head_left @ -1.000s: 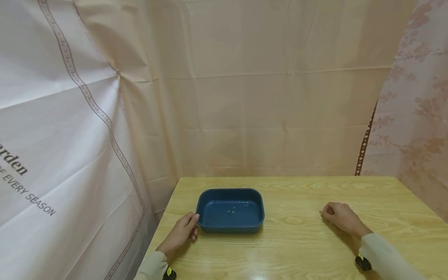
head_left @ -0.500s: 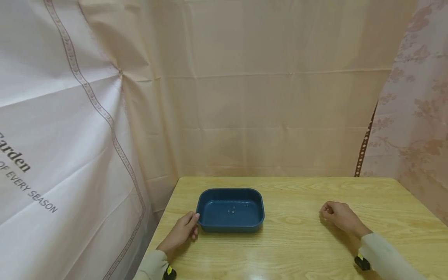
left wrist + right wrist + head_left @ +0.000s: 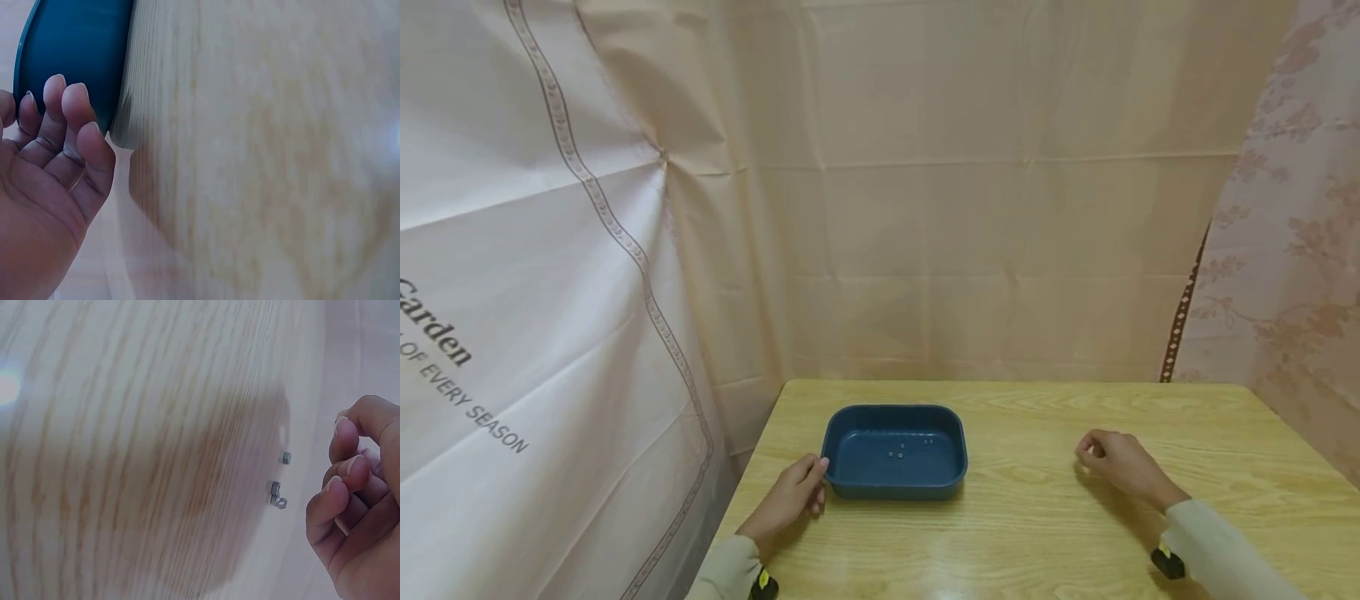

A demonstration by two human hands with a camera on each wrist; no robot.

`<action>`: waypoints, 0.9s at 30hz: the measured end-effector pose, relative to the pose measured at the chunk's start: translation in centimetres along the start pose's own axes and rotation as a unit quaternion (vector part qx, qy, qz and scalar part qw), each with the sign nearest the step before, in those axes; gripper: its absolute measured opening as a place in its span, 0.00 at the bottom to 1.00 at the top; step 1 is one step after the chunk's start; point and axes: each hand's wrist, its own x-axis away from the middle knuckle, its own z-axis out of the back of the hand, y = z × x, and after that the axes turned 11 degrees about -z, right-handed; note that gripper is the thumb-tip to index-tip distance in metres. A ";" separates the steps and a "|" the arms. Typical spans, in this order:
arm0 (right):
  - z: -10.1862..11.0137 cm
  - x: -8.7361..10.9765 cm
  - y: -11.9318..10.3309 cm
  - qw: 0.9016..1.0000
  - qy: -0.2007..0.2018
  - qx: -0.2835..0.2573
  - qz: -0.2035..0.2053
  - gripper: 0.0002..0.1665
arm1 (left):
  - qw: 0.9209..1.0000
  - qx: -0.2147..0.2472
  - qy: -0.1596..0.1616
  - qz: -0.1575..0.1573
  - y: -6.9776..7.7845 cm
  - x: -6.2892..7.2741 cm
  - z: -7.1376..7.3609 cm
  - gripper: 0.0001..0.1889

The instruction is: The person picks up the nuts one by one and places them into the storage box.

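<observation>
A dark blue rectangular tray (image 3: 895, 493) stands on the table with several small metal nuts (image 3: 900, 455) on its floor. My left hand (image 3: 790, 492) pinches the tray's left wall between thumb and fingers near the front corner; in the left wrist view the other fingers curl beside the tray's outer side. Over the right part of the table, my right hand (image 3: 1123, 465) has index finger and thumb together. A dark speck, seemingly a nut (image 3: 337, 419), shows at those fingertips, mostly covered. Several more nuts (image 3: 275, 487) lie on the table below that hand; the hand hides them in the head view.
The light wood table (image 3: 1015, 533) reaches back to a hanging beige cloth (image 3: 910, 250). A white printed cloth (image 3: 550, 333) hangs on the left and a floral one (image 3: 1292, 250) on the right. Wood surface lies between the tray and my right hand.
My right hand has risen slightly off the table and shifted a little left toward the tray. The left hand and the tray have stayed in place.
</observation>
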 end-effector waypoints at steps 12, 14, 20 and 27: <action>-0.3 -0.7 -1.3 1.000 0.000 -0.012 0.019 0.06 | 1.000 -0.003 0.002 0.004 0.1 0.1 0.1 0.24; -0.4 -0.8 -1.5 1.000 0.001 -0.014 0.021 0.06 | 1.000 -0.002 0.002 0.004 0.1 0.0 0.1 0.24; -0.5 -0.8 -2.3 0.999 0.004 -0.015 0.036 0.05 | 1.000 -0.004 0.001 0.007 -0.1 0.0 0.1 0.25; -0.7 -0.7 -3.4 0.999 0.011 -0.010 0.049 0.05 | 1.000 -0.013 -0.010 -0.002 -0.3 0.0 0.2 0.25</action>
